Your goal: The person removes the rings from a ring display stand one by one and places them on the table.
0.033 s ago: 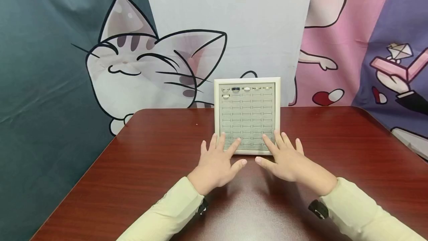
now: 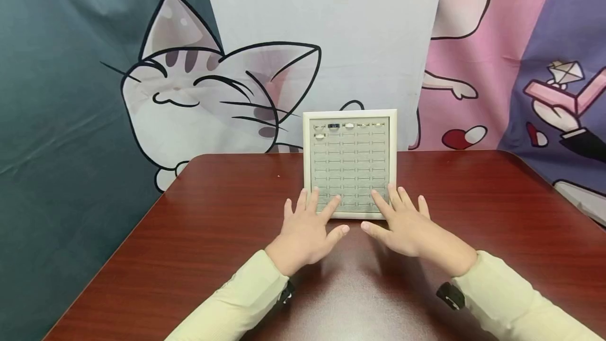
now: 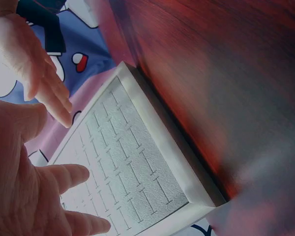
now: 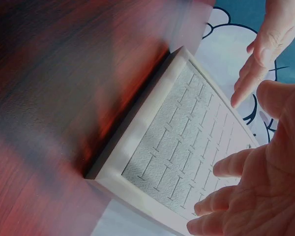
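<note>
A ring display board with a cream frame and a pale grey slotted pad stands on the table. Several rings fill its top row, among them a dark ring and a white ring. One more silvery ring sits at the left of the second row. My left hand, fingers spread, is in front of the board's lower left corner and holds nothing. Opposite it, my right hand spreads its fingers before the lower right corner, also holding nothing. Both wrist views show fingers close to the slotted pad.
The dark red wooden table reaches back to a cloth backdrop printed with a cartoon cat and figures. Pale sleeves cover both forearms, and a dark device is strapped under the right wrist.
</note>
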